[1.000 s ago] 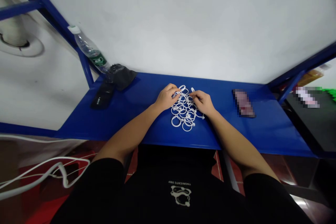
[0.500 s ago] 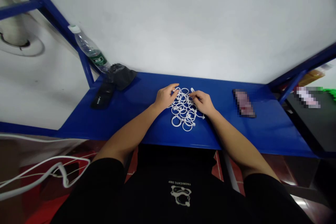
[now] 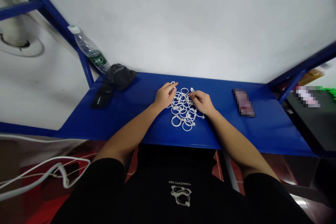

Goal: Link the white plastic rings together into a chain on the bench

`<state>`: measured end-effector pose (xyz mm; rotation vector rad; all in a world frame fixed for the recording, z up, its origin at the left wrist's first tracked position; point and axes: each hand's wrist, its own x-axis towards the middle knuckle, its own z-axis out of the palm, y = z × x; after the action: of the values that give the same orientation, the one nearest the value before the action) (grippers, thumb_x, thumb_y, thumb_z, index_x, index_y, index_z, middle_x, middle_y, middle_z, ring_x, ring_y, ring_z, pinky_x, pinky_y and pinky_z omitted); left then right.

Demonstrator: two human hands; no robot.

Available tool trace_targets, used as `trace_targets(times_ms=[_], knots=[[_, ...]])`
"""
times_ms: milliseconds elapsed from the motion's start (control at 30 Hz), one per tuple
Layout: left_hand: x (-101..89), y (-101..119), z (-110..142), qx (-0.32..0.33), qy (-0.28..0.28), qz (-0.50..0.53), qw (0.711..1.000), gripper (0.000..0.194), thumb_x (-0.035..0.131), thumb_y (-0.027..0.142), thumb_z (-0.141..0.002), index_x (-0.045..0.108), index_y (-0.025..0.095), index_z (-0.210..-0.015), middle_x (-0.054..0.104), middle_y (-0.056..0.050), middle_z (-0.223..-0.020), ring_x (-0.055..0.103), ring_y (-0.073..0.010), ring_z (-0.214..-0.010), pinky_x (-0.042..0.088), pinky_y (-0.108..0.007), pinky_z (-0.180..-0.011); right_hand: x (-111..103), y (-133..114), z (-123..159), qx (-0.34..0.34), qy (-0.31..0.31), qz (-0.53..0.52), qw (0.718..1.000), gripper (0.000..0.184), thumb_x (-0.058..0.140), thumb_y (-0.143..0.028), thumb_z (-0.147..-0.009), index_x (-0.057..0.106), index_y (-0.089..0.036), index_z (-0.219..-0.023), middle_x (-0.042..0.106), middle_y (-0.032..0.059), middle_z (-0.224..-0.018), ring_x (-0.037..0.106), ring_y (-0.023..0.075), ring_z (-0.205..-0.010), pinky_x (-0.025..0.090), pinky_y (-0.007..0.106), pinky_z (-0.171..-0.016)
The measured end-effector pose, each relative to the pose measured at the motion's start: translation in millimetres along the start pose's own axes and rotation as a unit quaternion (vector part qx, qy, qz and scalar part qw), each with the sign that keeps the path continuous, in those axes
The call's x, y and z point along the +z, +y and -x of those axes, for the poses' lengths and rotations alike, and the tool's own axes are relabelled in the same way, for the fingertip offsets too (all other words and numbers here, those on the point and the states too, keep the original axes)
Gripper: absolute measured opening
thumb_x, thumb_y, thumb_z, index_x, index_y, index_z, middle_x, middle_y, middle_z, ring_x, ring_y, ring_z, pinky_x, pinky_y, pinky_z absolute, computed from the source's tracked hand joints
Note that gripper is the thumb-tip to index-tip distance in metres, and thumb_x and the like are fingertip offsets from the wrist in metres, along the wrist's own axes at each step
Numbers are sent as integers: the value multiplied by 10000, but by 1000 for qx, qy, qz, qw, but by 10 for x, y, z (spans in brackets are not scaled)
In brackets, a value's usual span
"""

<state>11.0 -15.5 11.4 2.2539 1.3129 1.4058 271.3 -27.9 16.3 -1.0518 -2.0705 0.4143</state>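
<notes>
A heap of several white plastic rings [image 3: 183,110] lies on the blue table [image 3: 147,126] in front of me. My left hand [image 3: 164,96] rests at the heap's upper left, its fingers pinched on a white ring near the far edge. My right hand [image 3: 202,102] sits at the heap's upper right, fingers curled and pinching a white ring. Both forearms reach in from below.
A clear water bottle [image 3: 90,50] leans at the back left beside a black pouch [image 3: 121,75] and a black flat case [image 3: 102,96]. A blurred phone-sized object [image 3: 244,103] lies to the right. White cables [image 3: 44,175] hang lower left. Blue frame posts flank both sides.
My left hand has drawn slightly up and left, lifting its ring toward the far edge of the heap. My right hand has hardly moved.
</notes>
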Motion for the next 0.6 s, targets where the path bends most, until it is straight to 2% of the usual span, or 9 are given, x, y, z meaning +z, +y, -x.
trace_targets(times_ms=[600], knots=[[13, -14, -14, -5, -52, 7, 999, 387, 503, 49, -947, 836, 216, -1054, 777, -35, -1014, 742, -168, -936, 600, -302, -901, -6, -2, -2, 3, -4, 3, 1000, 248, 568, -189, -963, 787, -237, -1070, 806, 49, -976, 747, 223, -864, 581, 365, -803]])
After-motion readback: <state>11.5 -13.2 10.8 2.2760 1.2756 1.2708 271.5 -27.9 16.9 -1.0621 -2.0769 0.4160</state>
